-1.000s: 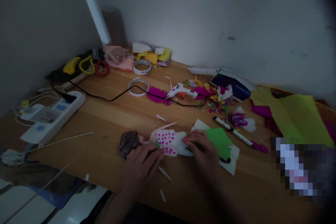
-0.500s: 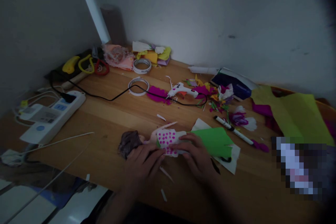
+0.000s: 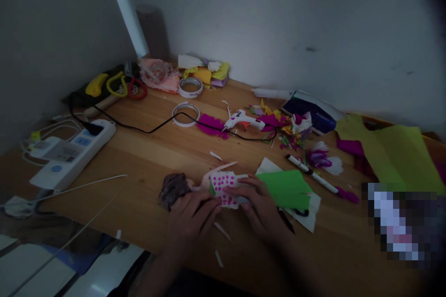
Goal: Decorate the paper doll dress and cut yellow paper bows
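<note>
Two bare forearms, left hand [image 3: 190, 220] and right hand [image 3: 266, 211] without sleeves, rings or gloves in view.

One head-worn camera looks forward and down — close over the table [image 3: 146, 158].

A light-brown wooden table [image 3: 146, 158] carries a white power strip [image 3: 75, 151], two white tape rings [image 3: 184, 113], a white glue gun [image 3: 244, 122] and a black-capped white marker [image 3: 311, 174]. Yellow-green paper sheets [image 3: 393, 153] lie at its right, and a small doll in a pink-dotted white paper dress [image 3: 209, 185] lies near the front edge.
</note>
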Demonstrator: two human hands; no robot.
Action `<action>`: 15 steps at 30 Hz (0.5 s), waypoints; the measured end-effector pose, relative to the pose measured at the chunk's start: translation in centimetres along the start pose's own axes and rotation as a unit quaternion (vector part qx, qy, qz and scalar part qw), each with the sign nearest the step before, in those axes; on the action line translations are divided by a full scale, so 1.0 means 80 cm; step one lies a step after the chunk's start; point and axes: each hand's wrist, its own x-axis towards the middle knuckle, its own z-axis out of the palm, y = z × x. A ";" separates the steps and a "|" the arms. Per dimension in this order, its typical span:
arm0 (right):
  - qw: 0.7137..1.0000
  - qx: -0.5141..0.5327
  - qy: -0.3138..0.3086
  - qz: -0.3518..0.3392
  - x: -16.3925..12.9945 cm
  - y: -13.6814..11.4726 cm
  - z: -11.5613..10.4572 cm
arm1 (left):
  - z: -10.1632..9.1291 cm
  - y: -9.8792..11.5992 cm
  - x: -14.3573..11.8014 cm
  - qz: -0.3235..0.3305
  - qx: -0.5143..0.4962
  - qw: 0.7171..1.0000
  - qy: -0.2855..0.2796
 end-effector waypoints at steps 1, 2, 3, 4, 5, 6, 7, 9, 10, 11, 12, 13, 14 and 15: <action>1.000 -0.003 0.000 0.002 0.000 0.000 0.001 | 0.000 0.000 0.000 0.001 0.000 1.000 -0.001; 1.000 -0.007 0.002 0.006 0.000 0.001 0.001 | 0.000 0.000 0.000 0.003 0.000 1.000 -0.002; 1.000 -0.012 0.003 0.012 0.000 0.002 0.001 | -0.001 0.000 0.000 0.004 0.000 1.000 -0.003; 1.000 -0.018 0.003 0.018 -0.001 0.002 0.002 | -0.001 0.000 0.000 0.005 0.002 1.000 -0.003; 0.999 -0.024 0.003 0.024 -0.001 0.003 0.002 | -0.001 0.000 0.001 0.008 0.004 1.000 -0.002; 0.999 -0.029 0.001 0.028 -0.001 0.004 0.001 | -0.001 0.000 0.001 0.010 0.008 1.000 -0.001; 0.999 -0.030 -0.002 0.027 -0.001 0.005 0.001 | -0.001 0.000 0.001 0.013 0.010 1.000 0.001; 1.000 -0.018 -0.015 0.011 -0.001 0.006 -0.001 | -0.001 0.000 0.002 0.017 0.014 1.000 0.005; 1.000 -0.007 -0.024 -0.005 -0.001 0.006 -0.002 | -0.001 0.001 0.002 0.017 0.015 1.000 0.007; 0.999 0.004 -0.032 -0.021 -0.001 0.005 -0.003 | -0.001 0.001 0.002 0.016 0.017 1.000 0.008; 0.999 0.011 -0.036 -0.034 -0.001 0.005 -0.004 | -0.001 0.001 0.002 0.015 0.018 1.000 0.008; 0.999 0.015 -0.032 -0.042 0.000 0.004 -0.003 | 0.000 0.001 0.002 0.013 0.020 1.000 0.009; 0.999 0.016 -0.020 -0.044 0.001 0.003 -0.002 | 0.000 0.001 0.002 0.011 0.023 1.000 0.009; 0.999 0.017 -0.005 -0.043 0.002 0.002 -0.001 | 0.000 0.002 0.002 0.008 0.024 1.000 0.008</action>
